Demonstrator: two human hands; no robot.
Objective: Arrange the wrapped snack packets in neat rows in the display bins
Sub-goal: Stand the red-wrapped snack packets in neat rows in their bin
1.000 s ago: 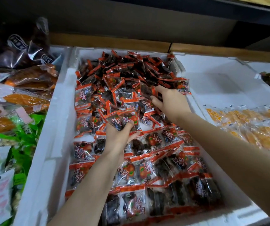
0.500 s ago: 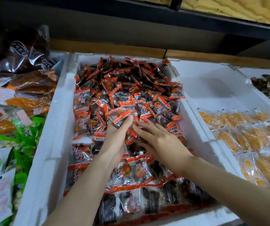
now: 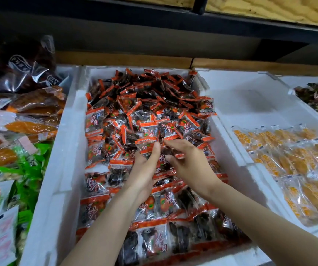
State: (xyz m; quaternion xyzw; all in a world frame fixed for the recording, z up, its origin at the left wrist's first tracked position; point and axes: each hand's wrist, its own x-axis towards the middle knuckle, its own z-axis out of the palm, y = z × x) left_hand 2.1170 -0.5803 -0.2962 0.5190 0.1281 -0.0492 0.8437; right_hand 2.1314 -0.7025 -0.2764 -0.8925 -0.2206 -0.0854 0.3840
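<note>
Left hand (image 3: 144, 166) pinching one red snack packet (image 3: 146, 146), thumb on top. Right hand (image 3: 189, 164) just beside, fingers half-curled, can't tell if gripping. Loose heap (image 3: 154, 100) straight up-frame of both hands, tidy rows (image 3: 165, 200) below, same foam bin (image 3: 68, 150).

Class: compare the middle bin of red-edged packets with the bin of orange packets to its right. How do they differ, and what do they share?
The middle bin is filled to its back wall; the right bin is bare at the back. The red-edged packets heap loosely at the back; the orange packets lie in flat rows. Shared: white bins, clear-wrapped snacks.
</note>
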